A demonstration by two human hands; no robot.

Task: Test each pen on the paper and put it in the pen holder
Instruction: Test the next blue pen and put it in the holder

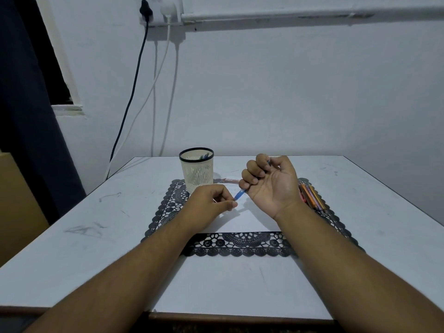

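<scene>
My right hand is turned palm up above the white paper, fingers curled round a blue pen whose lower end points down-left. My left hand sits just left of it, thumb and fingers pinched together at that lower end of the pen. The cream mesh pen holder with a black rim stands behind my left hand and has at least one pen inside. Several more pens lie in a bunch to the right of my right wrist.
The paper lies on a black lace mat on a white table. A small reddish object lies behind the paper, right of the holder. Cables hang down the wall at the back left. A cardboard box stands at far left.
</scene>
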